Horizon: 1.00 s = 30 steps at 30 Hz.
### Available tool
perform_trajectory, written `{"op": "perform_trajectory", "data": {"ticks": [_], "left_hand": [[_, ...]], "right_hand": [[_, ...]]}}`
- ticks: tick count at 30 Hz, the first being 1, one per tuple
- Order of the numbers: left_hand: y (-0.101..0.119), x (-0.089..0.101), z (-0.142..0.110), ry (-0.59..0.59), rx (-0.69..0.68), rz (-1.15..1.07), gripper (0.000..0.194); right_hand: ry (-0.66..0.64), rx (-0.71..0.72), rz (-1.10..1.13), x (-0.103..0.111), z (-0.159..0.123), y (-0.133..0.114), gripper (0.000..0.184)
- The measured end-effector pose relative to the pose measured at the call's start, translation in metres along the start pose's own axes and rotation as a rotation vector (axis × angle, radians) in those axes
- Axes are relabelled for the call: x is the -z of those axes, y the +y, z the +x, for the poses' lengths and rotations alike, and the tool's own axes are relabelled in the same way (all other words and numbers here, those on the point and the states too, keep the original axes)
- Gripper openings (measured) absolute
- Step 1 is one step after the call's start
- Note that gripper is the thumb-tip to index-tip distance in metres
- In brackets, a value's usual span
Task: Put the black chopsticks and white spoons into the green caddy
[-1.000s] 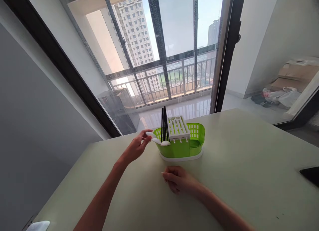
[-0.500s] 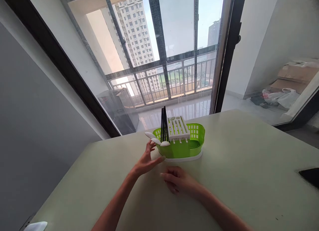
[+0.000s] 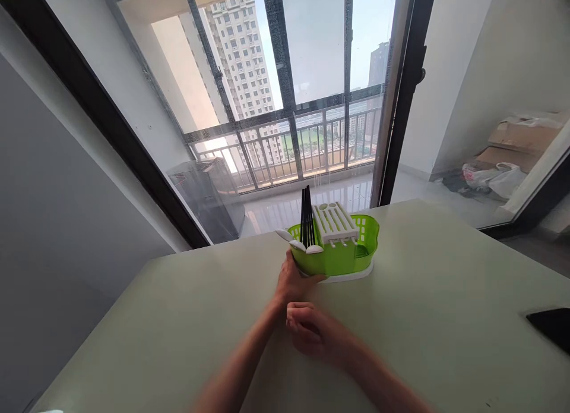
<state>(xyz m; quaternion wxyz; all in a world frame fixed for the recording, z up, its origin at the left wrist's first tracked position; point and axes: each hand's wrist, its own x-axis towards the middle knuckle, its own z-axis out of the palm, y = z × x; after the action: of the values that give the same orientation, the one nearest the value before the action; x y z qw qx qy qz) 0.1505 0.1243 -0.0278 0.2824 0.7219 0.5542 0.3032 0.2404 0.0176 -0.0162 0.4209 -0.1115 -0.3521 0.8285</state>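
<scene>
A green plastic cutlery holder [image 3: 339, 261] with a white base stands near the far edge of the table. It holds black chopsticks [image 3: 307, 217], white spoons [image 3: 314, 249] and a white slotted rack [image 3: 336, 224] on top. My left hand [image 3: 295, 280] grips the holder's left end, its thumb along the lower front and its fingers partly hidden behind the side. Closer to me, my right hand [image 3: 312, 330] hovers over the table, curled into a loose fist with nothing visible in it.
The pale green table [image 3: 200, 318] spreads out around the holder. A black object [image 3: 552, 327] lies at its right edge. Beyond the far edge are a glass door, a dark cabinet [image 3: 214, 193] and cardboard boxes [image 3: 521, 142] with plastic bags [image 3: 494, 178].
The cutlery holder has shifted right and slightly away, with my left hand moving along against it. My right hand has curled more tightly and stays in about the same place.
</scene>
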Motion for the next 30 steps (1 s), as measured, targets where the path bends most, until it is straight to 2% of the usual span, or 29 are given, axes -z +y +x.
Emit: {"op": "perform_trajectory", "data": {"ticks": [3,9,13,18,22,26,28,30], "left_hand": [[0.014,-0.021,0.01,0.0,-0.027,-0.008,0.093],[0.035,-0.057,0.033,-0.013,-0.068,-0.025,0.095],[0.045,-0.075,0.047,-0.019,-0.102,-0.02,0.098],[0.053,-0.09,0.06,-0.036,-0.099,0.007,0.101],[0.055,-0.092,0.063,-0.048,-0.138,-0.04,0.104],[0.045,-0.083,0.056,-0.083,-0.197,-0.209,0.113],[0.033,-0.073,0.043,-0.072,-0.186,-0.319,0.107],[0.019,-0.058,0.022,-0.057,-0.172,-0.418,0.089]], "right_hand": [[-0.029,0.025,0.136,0.003,-0.001,-0.004,0.033],[-0.235,0.069,0.357,0.011,0.003,0.0,0.027],[-0.353,0.109,0.417,0.017,0.003,-0.004,0.028],[-0.396,0.097,0.419,0.025,0.0,-0.018,0.025],[-0.39,0.069,0.386,0.028,-0.002,-0.023,0.021],[-0.344,0.05,0.358,0.028,-0.003,-0.022,0.023],[-0.317,0.06,0.347,0.027,-0.003,-0.023,0.026],[-0.285,0.068,0.339,0.027,-0.003,-0.023,0.029]]}}
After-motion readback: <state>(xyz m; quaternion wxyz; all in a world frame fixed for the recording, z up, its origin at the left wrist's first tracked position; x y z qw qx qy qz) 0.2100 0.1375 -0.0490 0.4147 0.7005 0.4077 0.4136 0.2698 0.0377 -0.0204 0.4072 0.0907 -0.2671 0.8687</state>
